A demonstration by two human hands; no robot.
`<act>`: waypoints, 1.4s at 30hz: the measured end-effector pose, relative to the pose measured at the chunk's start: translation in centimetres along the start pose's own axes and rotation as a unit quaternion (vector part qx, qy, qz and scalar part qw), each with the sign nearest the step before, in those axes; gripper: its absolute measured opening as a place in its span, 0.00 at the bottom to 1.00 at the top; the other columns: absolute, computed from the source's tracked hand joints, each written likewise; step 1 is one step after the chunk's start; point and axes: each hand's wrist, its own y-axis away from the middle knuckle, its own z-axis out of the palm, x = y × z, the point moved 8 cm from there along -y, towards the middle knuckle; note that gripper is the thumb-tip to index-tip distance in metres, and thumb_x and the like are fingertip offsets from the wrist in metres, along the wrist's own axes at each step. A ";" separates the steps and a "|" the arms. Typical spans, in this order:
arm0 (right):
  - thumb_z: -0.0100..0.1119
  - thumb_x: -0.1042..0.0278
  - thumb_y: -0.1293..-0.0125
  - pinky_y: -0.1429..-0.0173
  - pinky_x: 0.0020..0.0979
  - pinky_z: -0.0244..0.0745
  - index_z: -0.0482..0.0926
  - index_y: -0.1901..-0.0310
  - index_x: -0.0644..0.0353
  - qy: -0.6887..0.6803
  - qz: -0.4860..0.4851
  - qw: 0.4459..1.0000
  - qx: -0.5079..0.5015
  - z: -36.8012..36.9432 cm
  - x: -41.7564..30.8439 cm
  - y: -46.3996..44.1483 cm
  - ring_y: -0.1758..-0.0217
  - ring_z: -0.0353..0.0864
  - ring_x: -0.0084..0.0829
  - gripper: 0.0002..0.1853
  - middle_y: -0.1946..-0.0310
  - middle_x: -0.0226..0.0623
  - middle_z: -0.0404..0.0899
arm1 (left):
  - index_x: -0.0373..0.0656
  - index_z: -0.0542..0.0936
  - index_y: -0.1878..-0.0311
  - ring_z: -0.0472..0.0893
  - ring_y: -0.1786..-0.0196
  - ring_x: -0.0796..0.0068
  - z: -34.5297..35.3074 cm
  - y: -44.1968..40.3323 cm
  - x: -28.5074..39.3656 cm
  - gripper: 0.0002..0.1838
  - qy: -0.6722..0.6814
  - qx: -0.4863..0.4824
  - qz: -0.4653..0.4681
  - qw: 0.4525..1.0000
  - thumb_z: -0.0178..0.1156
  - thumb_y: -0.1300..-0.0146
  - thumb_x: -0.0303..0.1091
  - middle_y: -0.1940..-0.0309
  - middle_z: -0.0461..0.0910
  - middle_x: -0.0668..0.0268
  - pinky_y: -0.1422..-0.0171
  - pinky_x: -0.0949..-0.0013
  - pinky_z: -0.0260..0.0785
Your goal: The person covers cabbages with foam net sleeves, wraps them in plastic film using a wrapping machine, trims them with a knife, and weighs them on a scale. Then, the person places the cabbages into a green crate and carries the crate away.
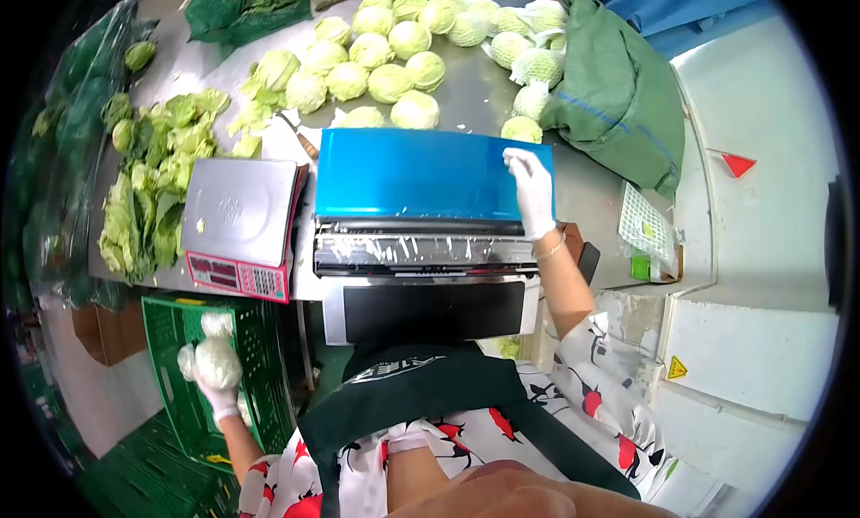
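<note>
My left hand (218, 399), in a white glove, is inside the green crate (167, 357) at the lower left. Its fingers are round a plastic-wrapped cabbage (218, 364), with other wrapped ones close beside it. My right hand (532, 191), also gloved, is raised over the right end of the blue lid (412, 173) of the wrapping machine. The fingers of that hand are bent, and nothing can be made out in them. Clear film lies across the rollers (421, 249) below the lid.
A scale (237, 204) stands left of the machine, beside loose cabbage leaves (161, 173). Many cabbages (391, 83) lie behind the lid. A green sack (618, 92) and a white mesh basket (645, 227) are at the right. Green netting (242, 21) is at the back left.
</note>
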 end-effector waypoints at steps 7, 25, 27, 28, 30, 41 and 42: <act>0.56 0.66 0.34 0.40 0.35 0.75 0.83 0.49 0.61 0.163 -0.002 0.986 0.044 -4.3 8.1 -18.4 0.49 0.84 0.42 0.15 0.55 0.49 0.85 | 0.37 0.62 0.25 0.69 0.30 0.58 -10.4 -8.1 9.1 0.40 -0.303 0.193 0.115 0.926 0.57 0.31 0.56 0.26 0.64 0.55 0.27 0.57 0.63; 0.42 0.42 0.29 0.32 0.43 0.67 0.81 0.47 0.68 0.279 0.231 0.932 0.000 -11.8 25.5 -31.7 0.36 0.75 0.56 0.33 0.44 0.63 0.78 | 0.38 0.71 0.32 0.81 0.43 0.65 76.7 -16.7 -47.6 0.29 -0.484 -0.431 -0.139 0.749 0.52 0.26 0.50 0.43 0.81 0.58 0.39 0.63 0.73; 0.48 0.42 0.30 0.33 0.39 0.69 0.78 0.43 0.69 0.219 0.181 0.959 -0.011 -10.5 25.4 -31.3 0.37 0.76 0.50 0.33 0.44 0.59 0.79 | 0.38 0.65 0.28 0.78 0.39 0.56 76.9 -17.1 -52.4 0.38 -0.463 -0.355 -0.246 0.774 0.53 0.29 0.60 0.38 0.76 0.53 0.37 0.55 0.73; 0.52 0.41 0.31 0.35 0.36 0.70 0.77 0.41 0.71 0.216 0.157 0.964 -0.014 -9.9 24.4 -30.0 0.38 0.78 0.44 0.34 0.44 0.55 0.80 | 0.38 0.62 0.27 0.76 0.37 0.53 77.2 -15.8 -53.3 0.43 -0.461 -0.311 -0.296 0.777 0.53 0.31 0.63 0.35 0.73 0.52 0.36 0.51 0.72; 0.58 0.43 0.32 0.38 0.31 0.72 0.75 0.39 0.72 0.159 0.128 0.978 -0.040 -9.2 22.1 -28.4 0.41 0.80 0.36 0.35 0.45 0.49 0.81 | 0.43 0.53 0.22 0.69 0.31 0.43 77.0 -15.6 -55.2 0.55 -0.435 -0.306 -0.390 0.752 0.56 0.40 0.74 0.27 0.62 0.49 0.33 0.40 0.68; 0.64 0.56 0.33 0.37 0.30 0.73 0.70 0.35 0.70 0.115 -0.040 0.983 -0.136 -3.0 7.6 -24.4 0.41 0.79 0.33 0.32 0.41 0.44 0.78 | 0.52 0.66 0.27 0.75 0.33 0.67 77.8 -11.9 -44.3 0.35 -0.313 -0.488 -0.323 0.748 0.60 0.32 0.57 0.34 0.74 0.65 0.33 0.48 0.72; 0.63 0.58 0.31 0.36 0.30 0.72 0.70 0.34 0.68 0.136 -0.131 0.973 -0.132 -2.4 4.6 -22.9 0.41 0.79 0.31 0.30 0.40 0.40 0.77 | 0.49 0.66 0.28 0.74 0.32 0.67 77.3 -11.6 -41.6 0.35 -0.287 -0.494 -0.286 0.769 0.60 0.31 0.56 0.33 0.73 0.64 0.32 0.51 0.71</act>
